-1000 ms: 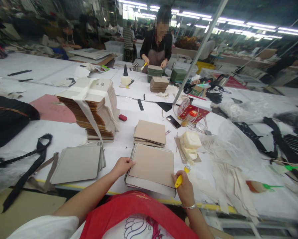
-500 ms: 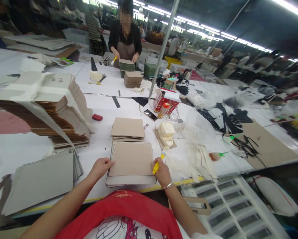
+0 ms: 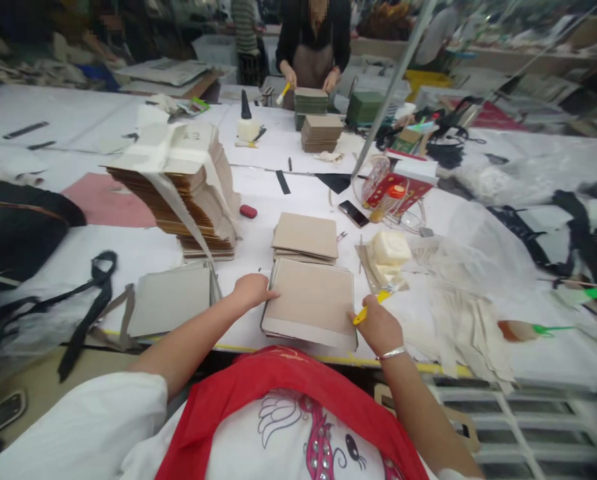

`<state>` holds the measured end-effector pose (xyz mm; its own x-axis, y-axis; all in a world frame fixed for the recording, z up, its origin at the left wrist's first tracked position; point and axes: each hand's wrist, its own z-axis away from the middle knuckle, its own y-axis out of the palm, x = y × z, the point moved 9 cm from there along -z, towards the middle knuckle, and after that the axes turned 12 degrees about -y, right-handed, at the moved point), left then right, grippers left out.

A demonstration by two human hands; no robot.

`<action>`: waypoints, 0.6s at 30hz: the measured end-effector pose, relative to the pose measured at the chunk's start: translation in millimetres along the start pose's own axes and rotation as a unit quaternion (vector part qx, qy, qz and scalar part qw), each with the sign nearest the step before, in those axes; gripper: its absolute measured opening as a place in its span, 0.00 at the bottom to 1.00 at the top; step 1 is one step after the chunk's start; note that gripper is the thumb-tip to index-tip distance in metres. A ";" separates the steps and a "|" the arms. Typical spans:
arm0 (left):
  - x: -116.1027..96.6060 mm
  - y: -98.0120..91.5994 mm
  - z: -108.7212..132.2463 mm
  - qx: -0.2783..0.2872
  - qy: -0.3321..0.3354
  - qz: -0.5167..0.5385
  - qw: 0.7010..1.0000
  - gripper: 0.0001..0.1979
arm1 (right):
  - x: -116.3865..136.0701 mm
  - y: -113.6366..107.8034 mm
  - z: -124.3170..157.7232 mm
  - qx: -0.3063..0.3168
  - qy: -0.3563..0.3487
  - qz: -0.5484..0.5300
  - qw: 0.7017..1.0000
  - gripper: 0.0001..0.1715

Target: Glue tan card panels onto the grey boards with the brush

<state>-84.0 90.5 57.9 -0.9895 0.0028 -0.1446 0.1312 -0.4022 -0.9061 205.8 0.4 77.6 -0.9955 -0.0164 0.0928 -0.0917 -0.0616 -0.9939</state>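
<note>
A tan cardboard panel (image 3: pixel 313 300) lies on a small pile at the table's near edge. My left hand (image 3: pixel 251 290) is closed on the panel's left edge. My right hand (image 3: pixel 378 327) rests at its right edge, fingers wrapped round a yellow-handled brush (image 3: pixel 366 312). Just behind lies a second low pile of tan panels (image 3: pixel 306 235). A cream block of glue or wax (image 3: pixel 388 253) sits on a card to the right of the panels.
A tall stack of brown cardboard (image 3: pixel 188 193) stands at left, grey boards (image 3: pixel 171 299) in front of it. A phone (image 3: pixel 353 213), a red box (image 3: pixel 401 190), white strips (image 3: pixel 471 333) and black straps (image 3: pixel 86 307) lie around. A person (image 3: pixel 313 40) works opposite at green and tan stacks.
Only the camera view swung, right and then back left. Both hands stay at the panel's edges, and the right still holds the brush.
</note>
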 end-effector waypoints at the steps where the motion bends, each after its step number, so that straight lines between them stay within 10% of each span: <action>1: -4.6 -7.8 1.4 -0.026 0.017 -0.011 0.999 0.20 | 0.3 -6.2 -3.4 -0.015 -0.004 -0.004 1.000 0.19; 5: -50.6 -25.8 25.2 -0.138 0.190 -0.004 0.972 0.18 | 14.9 -45.3 -17.0 -0.128 -0.026 -0.119 0.984 0.21; 9: -95.9 -5.2 54.6 -0.135 0.380 0.049 0.914 0.21 | 45.9 -68.3 -41.8 -0.193 -0.050 -0.389 0.899 0.25; 13: -104.2 16.4 54.6 -0.130 0.414 0.069 0.898 0.24 | 92.9 -43.2 -81.8 -0.113 -0.024 -0.570 0.814 0.24; 18: -100.0 19.5 52.3 -0.131 0.414 0.082 0.897 0.24 | 104.3 4.3 -108.0 -0.067 0.050 -0.585 0.807 0.13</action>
<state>14.4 34.5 75.6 -0.5855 0.6858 -0.4322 0.3883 -0.2308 -0.8922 99.3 106.2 76.5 -0.2230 0.0554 0.9732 -0.9647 0.1310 -0.2285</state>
